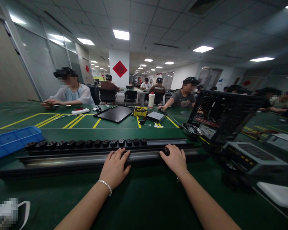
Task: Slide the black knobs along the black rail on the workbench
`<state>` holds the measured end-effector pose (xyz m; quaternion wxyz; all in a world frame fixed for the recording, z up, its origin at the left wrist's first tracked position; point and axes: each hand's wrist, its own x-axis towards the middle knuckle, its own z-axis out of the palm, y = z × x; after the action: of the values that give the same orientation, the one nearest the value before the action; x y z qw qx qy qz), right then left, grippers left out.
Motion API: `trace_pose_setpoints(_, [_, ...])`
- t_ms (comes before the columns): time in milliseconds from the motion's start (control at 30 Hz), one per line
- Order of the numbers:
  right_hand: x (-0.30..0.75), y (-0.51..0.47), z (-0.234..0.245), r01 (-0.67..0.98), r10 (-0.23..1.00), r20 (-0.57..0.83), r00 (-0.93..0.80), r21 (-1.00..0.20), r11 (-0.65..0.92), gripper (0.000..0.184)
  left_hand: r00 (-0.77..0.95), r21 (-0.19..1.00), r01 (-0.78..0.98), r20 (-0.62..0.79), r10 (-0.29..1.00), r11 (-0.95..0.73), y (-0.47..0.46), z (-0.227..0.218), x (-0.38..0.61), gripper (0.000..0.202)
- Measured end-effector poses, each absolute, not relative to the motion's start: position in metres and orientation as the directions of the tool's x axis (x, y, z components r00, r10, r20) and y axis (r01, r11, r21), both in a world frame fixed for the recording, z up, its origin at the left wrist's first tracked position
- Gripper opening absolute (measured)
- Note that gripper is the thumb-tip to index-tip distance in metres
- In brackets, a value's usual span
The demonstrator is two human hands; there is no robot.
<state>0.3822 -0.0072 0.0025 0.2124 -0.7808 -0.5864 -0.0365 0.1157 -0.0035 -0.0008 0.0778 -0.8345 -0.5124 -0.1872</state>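
Two long black track rails lie side by side across the green table. On the near rail (pixel 81 159), which has a silvery channel, my left hand (pixel 114 171) rests with its fingers stretched out and spread. Farther right along that rail, my right hand (pixel 176 159) has its fingers curled around a small round black module (pixel 167 151), partly covered by the fingers. The far rail (pixel 166 141) carries a row of several similar black modules (pixel 105 143) from its left end to past its middle.
At the left sits a blue bin (pixel 14 140). To the right stand an opened computer case (pixel 225 111), a metal bowl (pixel 192 129) of small parts and a power supply unit (pixel 254 156). A flat black panel (pixel 114 113) lies behind the rails; co-workers sit across the table.
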Motion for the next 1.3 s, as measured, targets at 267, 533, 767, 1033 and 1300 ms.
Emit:
trace_pose_setpoints(267, [0.3806,-0.0065,0.0036,0.925,0.896,0.294,0.333,-0.285,-0.25,0.046,0.408,0.068,0.88,0.403,0.82,-0.471,-0.0041,-0.0005,0.1158,0.051])
trace_pose_setpoints(533, [0.3812,-0.0075,0.0068,0.924,0.913,0.191,0.359,-0.21,-0.319,0.063,0.408,0.062,0.883,0.39,0.825,-0.466,-0.0039,0.0,0.1155,0.051])
trace_pose_setpoints(767, [0.3799,-0.0084,0.0095,0.916,0.909,0.193,0.369,-0.24,-0.321,0.062,0.402,0.071,0.883,0.397,0.825,-0.464,-0.0035,-0.0015,0.1152,0.051])
trace_pose_setpoints(1033, [0.384,-0.0079,0.006,0.9,0.885,0.262,0.385,-0.319,-0.297,0.058,0.408,0.071,0.881,0.388,0.826,-0.468,-0.0032,-0.0009,0.1151,0.051])
trace_pose_setpoints(1300, [0.3853,-0.007,0.005,0.901,0.87,0.299,0.393,-0.315,-0.298,0.05,0.417,0.041,0.882,0.391,0.82,-0.469,-0.0035,-0.0017,0.1148,0.051])
